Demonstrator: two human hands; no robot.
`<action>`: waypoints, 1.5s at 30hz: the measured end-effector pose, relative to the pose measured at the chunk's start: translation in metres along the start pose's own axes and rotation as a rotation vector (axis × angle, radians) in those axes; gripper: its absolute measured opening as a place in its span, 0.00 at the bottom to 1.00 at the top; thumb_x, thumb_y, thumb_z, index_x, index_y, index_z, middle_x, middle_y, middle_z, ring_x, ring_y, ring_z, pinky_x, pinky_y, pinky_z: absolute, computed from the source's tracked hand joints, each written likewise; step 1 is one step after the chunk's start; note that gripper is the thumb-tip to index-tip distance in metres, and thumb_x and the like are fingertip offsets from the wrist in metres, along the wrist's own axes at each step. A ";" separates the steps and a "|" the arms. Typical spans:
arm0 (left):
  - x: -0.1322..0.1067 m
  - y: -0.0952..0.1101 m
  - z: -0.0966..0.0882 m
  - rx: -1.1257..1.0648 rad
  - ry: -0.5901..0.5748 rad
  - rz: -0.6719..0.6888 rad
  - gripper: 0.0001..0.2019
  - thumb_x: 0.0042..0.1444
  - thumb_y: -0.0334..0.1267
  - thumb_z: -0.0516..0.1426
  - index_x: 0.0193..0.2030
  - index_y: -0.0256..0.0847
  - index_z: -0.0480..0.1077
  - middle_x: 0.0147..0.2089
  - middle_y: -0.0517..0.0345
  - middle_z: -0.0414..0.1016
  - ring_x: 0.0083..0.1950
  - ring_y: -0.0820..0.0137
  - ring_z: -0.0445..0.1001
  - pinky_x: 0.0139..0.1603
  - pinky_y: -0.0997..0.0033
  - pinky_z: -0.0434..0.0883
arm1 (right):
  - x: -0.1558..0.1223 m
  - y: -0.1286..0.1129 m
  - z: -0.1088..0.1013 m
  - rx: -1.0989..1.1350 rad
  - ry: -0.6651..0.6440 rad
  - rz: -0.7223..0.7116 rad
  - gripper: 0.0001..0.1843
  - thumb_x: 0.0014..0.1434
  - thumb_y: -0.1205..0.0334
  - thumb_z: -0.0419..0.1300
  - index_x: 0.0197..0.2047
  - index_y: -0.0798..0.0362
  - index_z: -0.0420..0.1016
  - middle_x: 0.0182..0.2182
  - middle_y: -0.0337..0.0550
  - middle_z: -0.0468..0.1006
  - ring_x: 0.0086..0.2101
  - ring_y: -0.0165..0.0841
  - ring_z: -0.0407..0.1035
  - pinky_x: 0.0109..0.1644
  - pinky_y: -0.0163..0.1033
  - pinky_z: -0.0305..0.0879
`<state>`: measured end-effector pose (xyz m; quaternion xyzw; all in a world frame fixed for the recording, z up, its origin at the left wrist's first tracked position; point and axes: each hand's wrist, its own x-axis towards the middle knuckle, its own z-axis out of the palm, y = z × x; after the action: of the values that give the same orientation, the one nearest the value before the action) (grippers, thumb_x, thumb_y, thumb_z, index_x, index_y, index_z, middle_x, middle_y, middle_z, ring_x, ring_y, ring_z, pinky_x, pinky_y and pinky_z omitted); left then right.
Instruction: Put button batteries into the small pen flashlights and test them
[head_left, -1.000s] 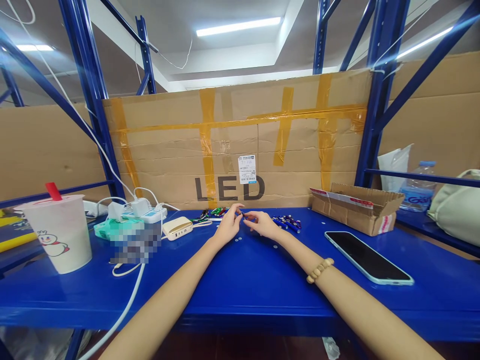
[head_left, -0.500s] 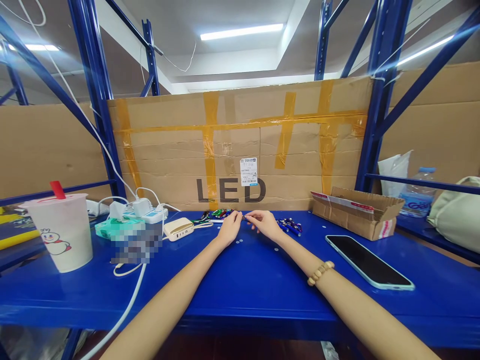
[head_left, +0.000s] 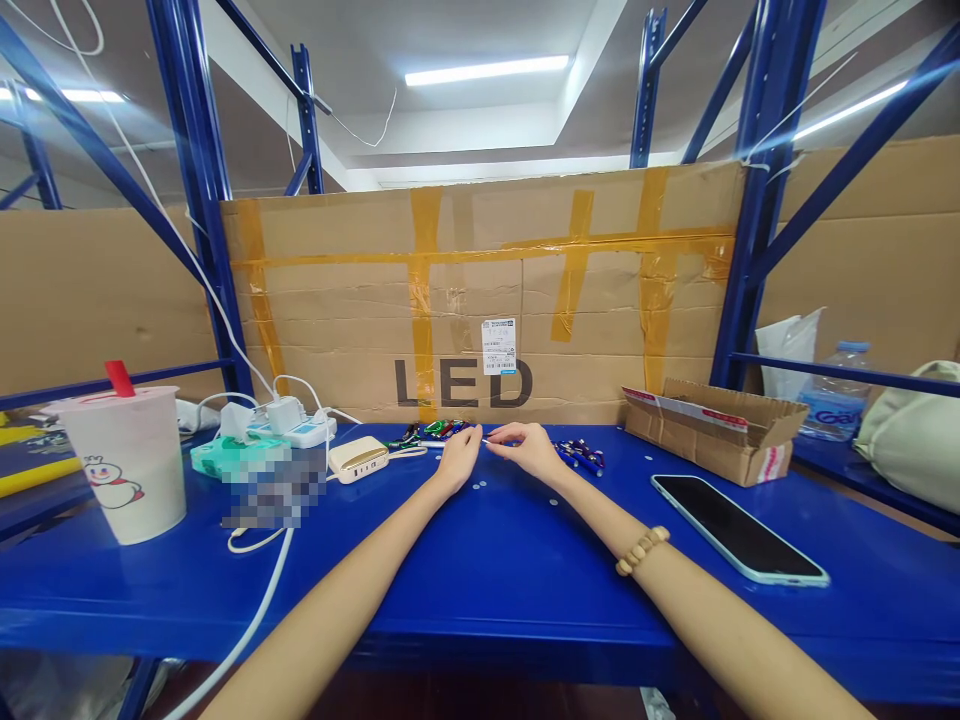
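Near the back of the blue table, my left hand [head_left: 459, 462] is closed, the back of it toward me and its fingertips mostly hidden. Facing it across a small gap, my right hand [head_left: 531, 450] has thumb and forefinger pinched, with a tiny pale thing at their tips, too small to name. Behind my left hand lies a heap of small shiny pieces [head_left: 441, 428] in green, red and blue. A second cluster of blue and dark shiny pieces [head_left: 583, 456] sits just right of my right hand. Several small clear discs [head_left: 478, 486] dot the table between my wrists.
A phone [head_left: 739, 525] and an open cardboard box [head_left: 712, 430] stand on the right. On the left are a drink cup [head_left: 127, 465], a tissue pack [head_left: 232, 455], a gold-and-white charger [head_left: 358, 460] and white cables. A large cardboard sheet [head_left: 345, 310] closes off the back.
My fingertips have drawn slightly apart, and the dark bit between them no longer shows; a pale bit shows at the right fingertips. The view has shifted slightly.
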<state>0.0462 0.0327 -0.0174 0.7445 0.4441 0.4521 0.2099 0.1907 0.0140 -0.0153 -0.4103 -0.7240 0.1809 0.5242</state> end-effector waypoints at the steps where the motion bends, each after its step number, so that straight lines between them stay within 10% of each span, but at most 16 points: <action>1: 0.000 0.000 0.000 -0.007 -0.003 0.024 0.18 0.57 0.46 0.43 0.20 0.39 0.56 0.21 0.63 0.60 0.26 0.73 0.61 0.28 0.74 0.56 | 0.000 -0.001 0.000 -0.039 0.026 -0.026 0.11 0.42 0.57 0.63 0.26 0.56 0.78 0.31 0.47 0.78 0.30 0.34 0.71 0.35 0.39 0.70; 8: 0.001 -0.003 -0.001 -0.015 -0.017 0.135 0.14 0.58 0.43 0.43 0.26 0.40 0.58 0.24 0.64 0.60 0.30 0.74 0.61 0.32 0.75 0.59 | -0.001 -0.005 0.002 -0.240 0.003 -0.079 0.16 0.49 0.60 0.57 0.40 0.57 0.75 0.29 0.44 0.77 0.26 0.29 0.68 0.33 0.34 0.64; 16: -0.003 0.002 -0.004 0.317 -0.013 0.261 0.15 0.59 0.42 0.43 0.29 0.41 0.66 0.34 0.58 0.70 0.40 0.67 0.63 0.44 0.67 0.59 | -0.004 -0.021 0.002 -0.440 -0.094 -0.048 0.11 0.46 0.66 0.54 0.16 0.59 0.70 0.12 0.37 0.69 0.18 0.23 0.56 0.24 0.29 0.51; 27: -0.004 0.005 -0.006 0.307 0.017 0.287 0.14 0.59 0.41 0.44 0.28 0.41 0.66 0.34 0.58 0.69 0.42 0.67 0.64 0.46 0.66 0.60 | -0.004 -0.021 0.005 -0.447 -0.056 -0.115 0.13 0.47 0.67 0.54 0.13 0.60 0.67 0.10 0.36 0.66 0.17 0.22 0.52 0.23 0.29 0.48; 35: -0.001 -0.004 0.002 -0.105 0.011 0.107 0.15 0.60 0.45 0.38 0.30 0.41 0.58 0.24 0.62 0.61 0.27 0.73 0.62 0.31 0.73 0.62 | 0.003 -0.005 0.003 0.101 0.067 0.122 0.20 0.45 0.50 0.59 0.33 0.57 0.77 0.21 0.42 0.75 0.21 0.29 0.66 0.24 0.34 0.65; 45: 0.002 -0.010 0.001 -0.131 -0.050 0.101 0.15 0.59 0.45 0.40 0.28 0.41 0.58 0.22 0.63 0.60 0.26 0.74 0.61 0.31 0.73 0.62 | -0.004 -0.011 0.003 0.269 -0.129 0.339 0.17 0.42 0.52 0.64 0.30 0.57 0.78 0.23 0.41 0.76 0.20 0.23 0.66 0.23 0.29 0.66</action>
<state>0.0429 0.0394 -0.0239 0.7617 0.3699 0.4715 0.2462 0.1836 0.0051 -0.0112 -0.4401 -0.6458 0.3874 0.4890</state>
